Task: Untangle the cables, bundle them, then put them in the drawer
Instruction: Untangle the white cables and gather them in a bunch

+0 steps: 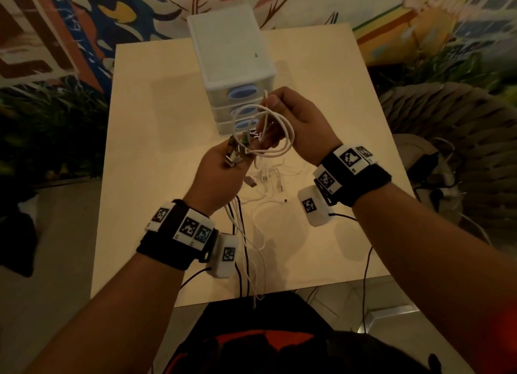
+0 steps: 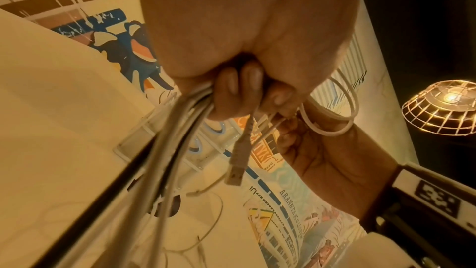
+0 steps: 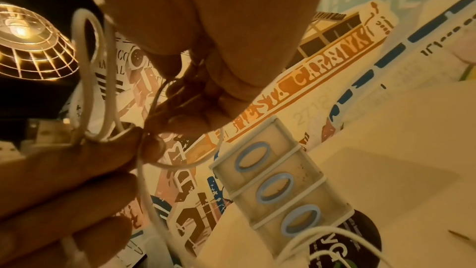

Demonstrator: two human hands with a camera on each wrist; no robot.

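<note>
Cables (image 1: 243, 233) in both fists, mid-untangle. Clutching a sheaf of plug ends (image 1: 237, 149) in the left hand (image 1: 221, 169), fingers curled tight round them, strands trailing down past the wrist and over the table's (image 1: 156, 122) near edge. Pinching a white loop (image 1: 282, 133) in the right hand (image 1: 293, 119), just beyond the left, thumb and fingertips closed on the cord. Leaving more loose white cables (image 1: 271, 186) lying on the table below and between the two hands. Facing the three-drawer unit (image 1: 235, 66) just past the right knuckles, all drawers apparently closed.

Risking, judging by the coil, a tightened knot if pulling the loop hard while still crossed with the gripped strands; also risking a snag of the dangling tails on the table edge or on the wrist cameras' own black leads, and a slipped USB plug (image 2: 235, 170) swinging below the left fingers.

Reading "ARANETA" on the mural lettering (image 2: 289, 209) beyond the hands, the following word only partly legible; orange banner (image 3: 322, 72) lettering too stylised to make out; square black-and-white code tags (image 1: 349, 156) on both wristbands.
</note>
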